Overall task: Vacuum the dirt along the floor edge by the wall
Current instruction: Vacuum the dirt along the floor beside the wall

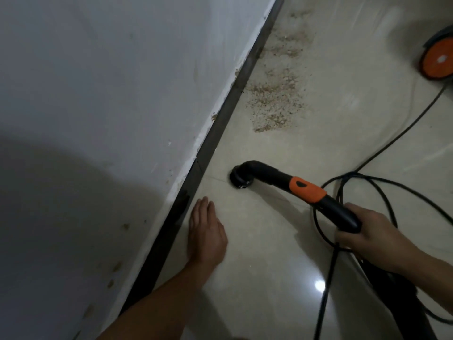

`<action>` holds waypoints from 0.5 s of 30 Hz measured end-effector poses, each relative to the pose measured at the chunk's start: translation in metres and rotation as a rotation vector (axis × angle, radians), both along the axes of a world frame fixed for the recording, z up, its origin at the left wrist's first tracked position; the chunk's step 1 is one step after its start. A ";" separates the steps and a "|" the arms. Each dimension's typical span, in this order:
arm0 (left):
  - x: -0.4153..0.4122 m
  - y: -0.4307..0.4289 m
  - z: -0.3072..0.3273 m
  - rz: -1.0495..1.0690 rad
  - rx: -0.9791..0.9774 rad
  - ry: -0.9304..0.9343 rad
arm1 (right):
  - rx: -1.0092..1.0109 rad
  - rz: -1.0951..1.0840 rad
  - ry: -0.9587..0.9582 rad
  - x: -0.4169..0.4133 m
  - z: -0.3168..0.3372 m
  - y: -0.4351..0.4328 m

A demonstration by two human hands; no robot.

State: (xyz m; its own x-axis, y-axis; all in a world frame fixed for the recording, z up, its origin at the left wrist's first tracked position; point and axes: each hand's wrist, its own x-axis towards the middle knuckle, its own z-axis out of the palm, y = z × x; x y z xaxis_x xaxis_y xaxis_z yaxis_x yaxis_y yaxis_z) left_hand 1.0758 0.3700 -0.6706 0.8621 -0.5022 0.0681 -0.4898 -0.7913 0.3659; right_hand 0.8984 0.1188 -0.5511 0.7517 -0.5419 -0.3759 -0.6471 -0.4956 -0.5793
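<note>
My right hand (365, 231) closes its grip on the vacuum wand (306, 192), nozzle (239, 179) on the tiled floor (257, 266) near the baseboard (208, 143). My left hand (206, 231) lies flat, open, empty. Dirt (274, 94) lies farther along the wall (98, 94).

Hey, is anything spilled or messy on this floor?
Yes: sandy dirt is scattered along the floor beside the dark baseboard, ahead of the vacuum nozzle. Brownish specks also mark the wall.

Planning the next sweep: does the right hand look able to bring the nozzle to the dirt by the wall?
Probably yes: bare floor lies between nozzle and dirt; the right hand holds the wand.
</note>
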 end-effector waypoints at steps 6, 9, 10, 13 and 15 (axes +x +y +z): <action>0.001 -0.001 -0.002 -0.047 0.098 -0.053 | 0.026 -0.034 -0.008 -0.017 -0.005 0.010; 0.008 -0.019 0.002 -0.150 0.104 -0.052 | -0.013 -0.251 -0.030 -0.044 -0.006 -0.015; 0.011 -0.029 0.004 -0.188 0.112 -0.027 | -0.036 -0.316 -0.036 -0.051 -0.005 -0.024; 0.027 -0.070 0.004 -0.222 0.188 0.000 | -0.077 -0.412 -0.057 -0.047 -0.006 -0.050; 0.035 -0.094 0.003 -0.148 0.227 0.009 | -0.017 -0.475 -0.109 -0.028 -0.009 -0.061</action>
State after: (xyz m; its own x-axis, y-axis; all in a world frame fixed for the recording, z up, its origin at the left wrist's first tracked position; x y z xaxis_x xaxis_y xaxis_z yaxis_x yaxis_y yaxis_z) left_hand 1.1108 0.2758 -0.6675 0.7779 -0.6247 -0.0676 -0.6043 -0.7733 0.1919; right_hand 0.8708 0.0583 -0.5606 0.4545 -0.8397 -0.2972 -0.7402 -0.1704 -0.6505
